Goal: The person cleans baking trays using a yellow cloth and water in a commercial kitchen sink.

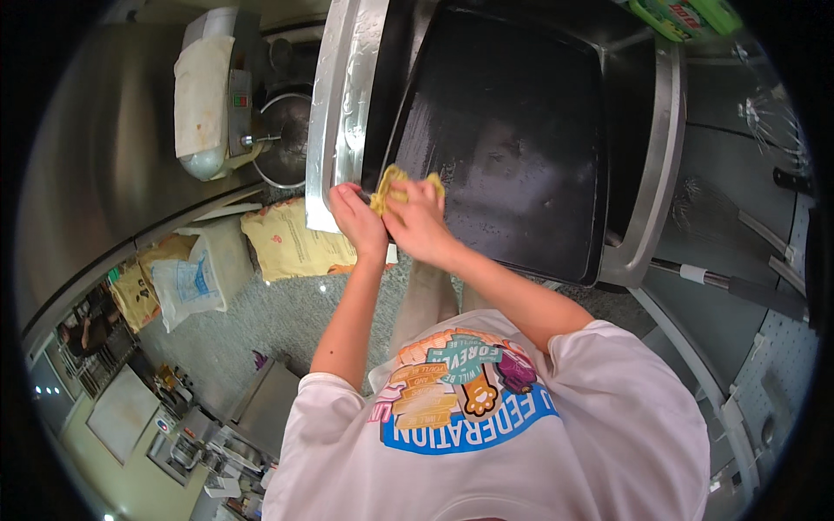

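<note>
A large black baking tray (pixel 515 150) lies tilted across a stainless steel sink (pixel 642 176), its near edge sticking out towards my body. Wet streaks and small drops show on the tray's left side. My left hand (pixel 357 218) is curled around the tray's near left corner; the fingers beneath are partly hidden. Close beside it, my right hand (pixel 417 215) presses a crumpled yellow cloth (pixel 393 179) against the tray's left rim. The right fingers are slightly blurred.
Left of the sink stands a stand mixer (pixel 202 111) with a metal bowl (pixel 287 140). Yellow paper sacks (pixel 293 241) and a white plastic bin (pixel 225 260) are on the floor. Whisks (pixel 772 120) hang at the right; a green detergent package (pixel 684 19) sits at the far right corner.
</note>
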Motion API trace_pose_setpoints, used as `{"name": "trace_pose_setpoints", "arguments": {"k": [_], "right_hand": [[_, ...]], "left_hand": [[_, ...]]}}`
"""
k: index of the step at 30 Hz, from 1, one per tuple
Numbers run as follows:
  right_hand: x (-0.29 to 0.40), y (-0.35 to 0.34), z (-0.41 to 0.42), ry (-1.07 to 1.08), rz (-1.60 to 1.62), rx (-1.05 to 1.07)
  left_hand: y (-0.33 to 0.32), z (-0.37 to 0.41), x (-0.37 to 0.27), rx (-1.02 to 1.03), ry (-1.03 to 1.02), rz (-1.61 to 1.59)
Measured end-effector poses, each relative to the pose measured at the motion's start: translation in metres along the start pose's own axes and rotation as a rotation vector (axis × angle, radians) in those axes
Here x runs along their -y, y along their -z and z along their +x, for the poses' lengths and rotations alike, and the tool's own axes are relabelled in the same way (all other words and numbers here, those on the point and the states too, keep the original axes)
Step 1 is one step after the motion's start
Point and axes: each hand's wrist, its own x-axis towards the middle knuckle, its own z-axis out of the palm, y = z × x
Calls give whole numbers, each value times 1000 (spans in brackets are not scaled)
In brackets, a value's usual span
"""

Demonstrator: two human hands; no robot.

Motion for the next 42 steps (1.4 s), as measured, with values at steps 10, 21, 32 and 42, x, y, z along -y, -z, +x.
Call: {"name": "trace_pose_setpoints", "arguments": {"k": [10, 21, 32, 42], "right_hand": [[-53, 14, 141, -193, -130, -304], [4, 15, -17, 82, 78, -1], [-115, 166, -134, -175, -419, -171], [-115, 71, 29, -120, -445, -341]], "left_hand": [[-1, -2, -8, 29, -65, -25], [0, 9, 2, 59, -237, 80], [4, 6, -7, 116, -293, 321], [-4, 8, -8, 181, -274, 354]]}}
